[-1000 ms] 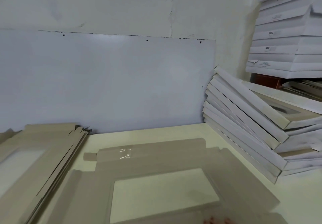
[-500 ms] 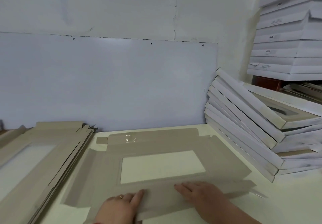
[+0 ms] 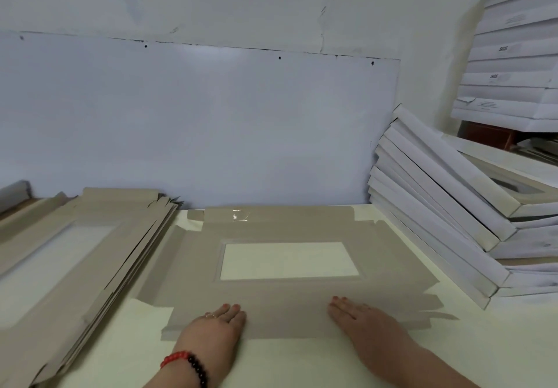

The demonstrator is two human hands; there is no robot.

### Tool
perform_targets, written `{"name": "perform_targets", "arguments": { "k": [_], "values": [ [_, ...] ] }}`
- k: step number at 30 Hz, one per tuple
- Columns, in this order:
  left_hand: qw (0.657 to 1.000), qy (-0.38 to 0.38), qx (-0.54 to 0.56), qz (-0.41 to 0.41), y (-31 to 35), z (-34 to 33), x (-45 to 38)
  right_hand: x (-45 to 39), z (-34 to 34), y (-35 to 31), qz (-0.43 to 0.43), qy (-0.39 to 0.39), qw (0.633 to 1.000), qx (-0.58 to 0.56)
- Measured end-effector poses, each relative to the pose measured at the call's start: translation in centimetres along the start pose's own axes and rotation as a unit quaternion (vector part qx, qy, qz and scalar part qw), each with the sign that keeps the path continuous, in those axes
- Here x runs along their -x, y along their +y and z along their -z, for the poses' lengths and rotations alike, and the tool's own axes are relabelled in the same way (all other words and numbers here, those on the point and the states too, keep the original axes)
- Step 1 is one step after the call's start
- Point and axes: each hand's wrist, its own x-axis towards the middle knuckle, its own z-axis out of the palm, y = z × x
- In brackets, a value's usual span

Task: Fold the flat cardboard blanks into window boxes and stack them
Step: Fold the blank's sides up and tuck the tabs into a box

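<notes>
A flat grey-brown cardboard blank (image 3: 302, 230) with a rectangular window lies on the cream table (image 3: 302, 360) in front of me. My left hand (image 3: 216, 330) presses flat on the blank's near flap at its left part. My right hand (image 3: 362, 321) presses flat on the same flap further right. Both hands have straight fingers. A stack of more flat blanks (image 3: 75, 255) lies to the left. Folded white window boxes (image 3: 447, 206) lean in a pile at the right.
A tall stack of white boxes (image 3: 513, 64) rises at the far right above the leaning pile. A pale wall panel (image 3: 196, 122) stands right behind the table. A strip of clear tape (image 3: 240, 215) glints on the blank's far flap.
The view has tilted down and both hands came into sight, then settled flat on the near flap. The blank now lies a little further from me.
</notes>
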Motion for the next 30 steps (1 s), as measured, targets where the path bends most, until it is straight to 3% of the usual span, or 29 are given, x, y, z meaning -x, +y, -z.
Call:
{"name": "perform_targets", "arguments": {
  "k": [3,5,8,11,22,30],
  "values": [
    [1.000,-0.016,-0.010,0.004,-0.6,-0.1,0.4,0.4,0.5,0.3,-0.014,-0.041,0.999,-0.007],
    [1.000,-0.009,-0.024,0.010,-0.5,0.4,0.0,-0.2,0.6,0.6,-0.004,-0.008,0.999,-0.035],
    [0.998,-0.013,-0.049,0.020,0.0,1.7,-1.0,-1.6,0.8,0.9,-0.001,-0.071,0.997,-0.032],
    [0.997,-0.037,-0.054,0.031,-0.3,2.8,-1.9,-2.9,1.1,1.9,-0.014,-0.069,0.997,-0.038],
    [0.984,-0.171,0.055,0.015,-3.1,8.7,-6.2,-9.1,5.6,5.7,-0.011,-0.207,0.973,-0.104],
    [0.989,-0.124,0.076,0.008,-4.7,8.0,-8.8,-12.4,4.2,6.9,-0.038,-0.197,0.968,-0.151]
  ]
}}
